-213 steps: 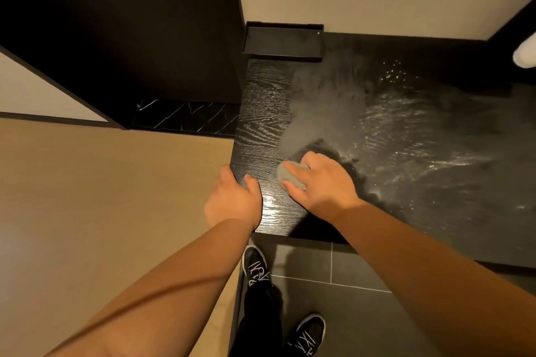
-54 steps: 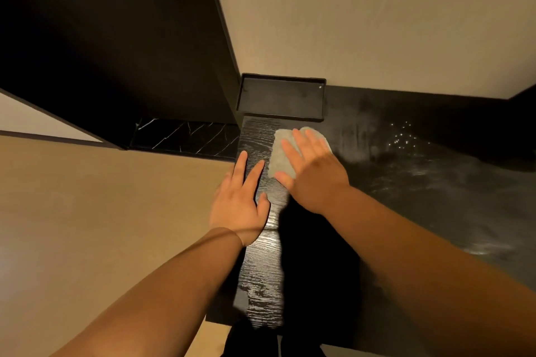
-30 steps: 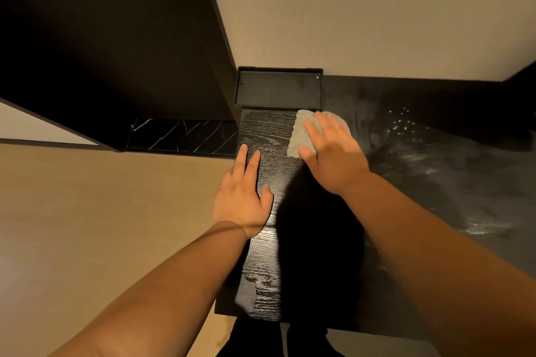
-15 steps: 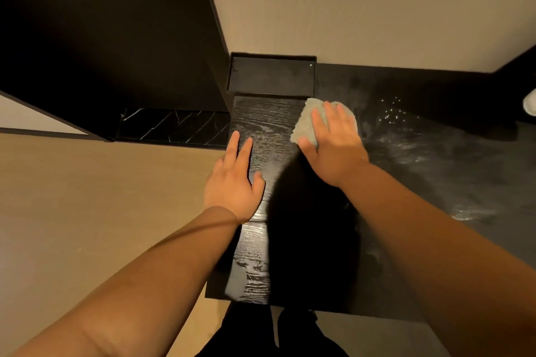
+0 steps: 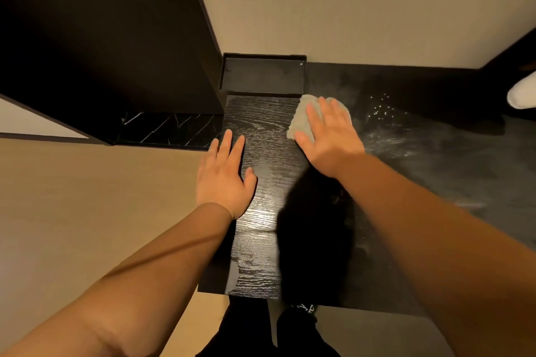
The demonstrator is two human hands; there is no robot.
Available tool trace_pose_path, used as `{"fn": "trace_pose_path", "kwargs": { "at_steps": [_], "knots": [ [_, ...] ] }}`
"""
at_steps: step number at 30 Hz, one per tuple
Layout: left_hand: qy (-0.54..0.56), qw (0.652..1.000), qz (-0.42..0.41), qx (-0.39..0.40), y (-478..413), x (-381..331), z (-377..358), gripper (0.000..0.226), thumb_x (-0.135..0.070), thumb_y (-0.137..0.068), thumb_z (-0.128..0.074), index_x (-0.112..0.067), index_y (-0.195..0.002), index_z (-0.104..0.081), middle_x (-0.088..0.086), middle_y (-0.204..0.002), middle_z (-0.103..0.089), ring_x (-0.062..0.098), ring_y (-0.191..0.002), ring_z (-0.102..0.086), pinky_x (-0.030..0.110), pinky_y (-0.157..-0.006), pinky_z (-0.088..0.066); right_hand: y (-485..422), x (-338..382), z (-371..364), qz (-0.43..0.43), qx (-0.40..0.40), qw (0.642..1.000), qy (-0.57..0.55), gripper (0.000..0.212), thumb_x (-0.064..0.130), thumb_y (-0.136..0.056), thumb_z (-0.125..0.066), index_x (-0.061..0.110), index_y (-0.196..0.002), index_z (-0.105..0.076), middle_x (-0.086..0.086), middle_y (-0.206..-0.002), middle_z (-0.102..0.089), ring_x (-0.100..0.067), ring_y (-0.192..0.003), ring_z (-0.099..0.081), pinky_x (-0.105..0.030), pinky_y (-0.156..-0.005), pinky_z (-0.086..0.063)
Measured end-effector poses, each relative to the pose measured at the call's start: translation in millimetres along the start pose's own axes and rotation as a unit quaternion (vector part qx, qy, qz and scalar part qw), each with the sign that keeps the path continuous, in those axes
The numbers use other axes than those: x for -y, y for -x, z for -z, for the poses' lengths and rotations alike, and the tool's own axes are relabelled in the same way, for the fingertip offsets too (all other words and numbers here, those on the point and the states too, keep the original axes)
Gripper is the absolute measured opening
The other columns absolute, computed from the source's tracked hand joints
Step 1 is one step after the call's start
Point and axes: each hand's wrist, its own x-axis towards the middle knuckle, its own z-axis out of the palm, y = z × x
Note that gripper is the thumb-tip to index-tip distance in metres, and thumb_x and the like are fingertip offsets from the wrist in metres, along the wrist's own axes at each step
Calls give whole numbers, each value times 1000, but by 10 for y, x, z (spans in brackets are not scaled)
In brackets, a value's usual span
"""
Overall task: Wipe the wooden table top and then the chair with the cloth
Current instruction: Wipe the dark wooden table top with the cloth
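beige panel: far left, plain, lit warm.
marbled strip: black with white veins, low down, just left of the table's far corner.
left hand: palm down, fingers straight and close together, holding nothing; rests flat on the table's left edge, outer fingers hang past the edge.
table top: black wood, grain visible, glossy band along the left side, person's shadow across the middle.
tray: shallow black rectangle in the far left corner of the table, against the wall.
cloth: grey-green, bunched, lies on the table top just in front of the tray's near right corner; mostly covered by the right hand.
right hand: flat on the cloth, fingers straight and slightly spread, pressing it down, not curled round it.
wet patch: droplets and smeared sheen, right of the cloth.
white object: right edge, cut off, can't tell what.
shoe: dark, below the table's near edge.
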Motion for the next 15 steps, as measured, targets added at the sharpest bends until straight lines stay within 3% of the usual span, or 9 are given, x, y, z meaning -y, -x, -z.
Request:
{"fn": "trace_pose_path", "kwargs": {
  "at_steps": [4, 7, 11, 15],
  "knots": [
    [-41, 999, 0, 5, 0, -51, 55, 71, -46, -100, -35, -25, -168, -23, 5, -176, -13, 32, -163, -2, 50, -132, -5, 592, 108, -152, 76, -43, 996, 31, 85, 71, -98, -26, 15, -161, -31, -16, -170, -18, -38, -158, -10, -56, -125, -20],
    [-23, 999, -22, 18, -56, -93, 62, 69, -37, -103, -44, -16, -166, -26, 11, -176, -13, 30, -163, -2, 45, -133, -3, 829, 45, -234, 107, -34, 993, 37, 86, 73, -101, -18, 14, -162, -28, -14, -171, -16, -36, -159, -9, -56, -125, -21],
    [49, 997, -59, 23, -376, -353, 90, 64, -36, -105, -47, -18, -165, -30, 10, -176, -11, 27, -163, -2, 41, -132, -2, 439, 6, -129, 76, -35, 995, 60, 87, 74, -97, -20, 17, -162, -30, -13, -170, -21, -35, -157, -15, -53, -127, -19],
    [26, 998, -59, 13, -827, -618, 54, 67, -43, -105, -47, -18, -164, -31, 12, -175, -16, 31, -162, -6, 46, -132, -2, -93, -62, -56, 17, -80, 996, 19, 78, 65, -100, -22, 16, -159, -37, -16, -167, -27, -36, -155, -21, -52, -127, -18]
  ]
}}
